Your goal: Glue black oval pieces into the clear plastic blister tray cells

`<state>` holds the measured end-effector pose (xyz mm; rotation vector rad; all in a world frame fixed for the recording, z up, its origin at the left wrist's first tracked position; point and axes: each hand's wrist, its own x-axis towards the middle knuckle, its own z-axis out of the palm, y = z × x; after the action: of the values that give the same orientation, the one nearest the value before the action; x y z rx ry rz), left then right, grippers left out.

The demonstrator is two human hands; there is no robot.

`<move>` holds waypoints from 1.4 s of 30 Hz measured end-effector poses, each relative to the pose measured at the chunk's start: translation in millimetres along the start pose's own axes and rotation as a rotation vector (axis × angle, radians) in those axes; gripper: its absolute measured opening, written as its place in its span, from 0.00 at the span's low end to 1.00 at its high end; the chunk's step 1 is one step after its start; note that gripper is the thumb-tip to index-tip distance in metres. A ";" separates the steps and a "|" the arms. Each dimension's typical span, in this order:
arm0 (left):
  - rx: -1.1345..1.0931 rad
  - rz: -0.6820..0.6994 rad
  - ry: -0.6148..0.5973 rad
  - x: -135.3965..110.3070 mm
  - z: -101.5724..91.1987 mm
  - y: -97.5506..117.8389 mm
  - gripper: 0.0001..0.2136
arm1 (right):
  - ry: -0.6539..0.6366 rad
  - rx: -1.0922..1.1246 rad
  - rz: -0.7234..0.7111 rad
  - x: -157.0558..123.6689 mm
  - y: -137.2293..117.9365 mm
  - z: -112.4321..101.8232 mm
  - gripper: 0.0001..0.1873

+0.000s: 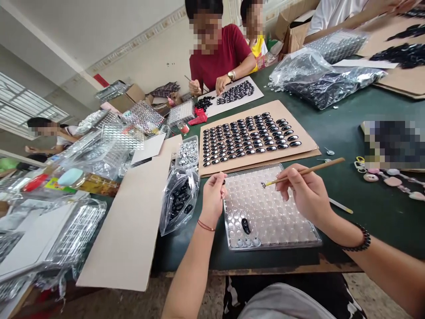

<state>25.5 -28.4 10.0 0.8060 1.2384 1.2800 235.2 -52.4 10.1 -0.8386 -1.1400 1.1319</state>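
Note:
My right hand grips a thin wooden stick like a pen, with a small silvery bit at its yellowish tip. My left hand is closed in a pinch at the left edge of a clear plastic tray; a small black piece peeks out at its fingertips, mostly hidden. The tray has rows of round hollows. A glossy black oval piece lies on its lower left, above a few pale round discs.
Beyond the tray, cardboard carries rows of black oval pieces. To the left are a bag of black pieces, a box of small silvery parts and a long board. Across the table a person in red works.

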 end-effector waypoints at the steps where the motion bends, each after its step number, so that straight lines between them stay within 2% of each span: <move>1: 0.127 0.042 -0.022 -4.9 4.7 -1.9 0.10 | -0.007 -0.019 -0.013 -0.3 0.7 0.6 0.13; 3: 0.348 0.092 -0.086 -15.3 13.6 -3.4 0.10 | -0.023 -0.078 -0.050 -0.9 2.9 1.6 0.12; 6: 0.537 0.073 -0.202 -25.9 22.6 -4.6 0.11 | -0.078 -0.233 -0.151 -2.2 7.1 2.1 0.12; 10: 0.617 0.039 -0.296 -29.9 27.2 -11.8 0.12 | -0.234 -0.501 -0.329 -5.0 10.8 2.0 0.10; 14: 0.624 0.034 -0.365 -31.4 28.3 -16.0 0.15 | -0.356 -0.670 -0.431 -6.5 11.1 3.1 0.10; 19: 0.644 0.037 -0.365 -33.1 29.7 -11.2 0.15 | -0.381 -0.780 -0.493 -6.0 11.4 4.5 0.11; 28: 0.647 0.079 -0.386 -33.7 28.5 -13.0 0.16 | -0.376 -0.825 -0.529 -7.1 12.9 4.9 0.10; 38: 0.516 0.004 -0.405 -34.6 31.0 -7.4 0.11 | -0.458 -0.925 -0.533 -10.9 15.8 4.8 0.09; 42: 0.597 0.107 -0.388 -36.4 32.0 -11.0 0.11 | -0.498 -0.931 -0.515 -11.3 14.1 7.6 0.09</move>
<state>64.0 -59.5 14.2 1.4884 1.2748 0.7730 224.1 -60.1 -4.1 -0.8735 -2.2242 0.3288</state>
